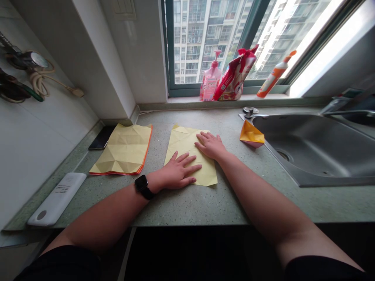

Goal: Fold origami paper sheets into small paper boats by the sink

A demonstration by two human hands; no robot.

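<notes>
A creased yellow sheet of paper (183, 143) lies flat on the green speckled counter (187, 203) in front of me. My left hand (177, 171), with a black watch on its wrist, rests palm down on the sheet's near part, fingers stretched flat. My right hand (210, 145) presses flat on the sheet's right side, fingers spread toward the left. Neither hand holds anything.
A stack of yellow and orange sheets (124, 149) lies to the left, by a dark phone (101, 138) and a white remote (57, 199). A folded orange-yellow paper shape (251, 135) sits beside the steel sink (316, 156). A pink pump bottle (210, 80), red bag (236, 76) and orange bottle (274, 76) stand on the sill.
</notes>
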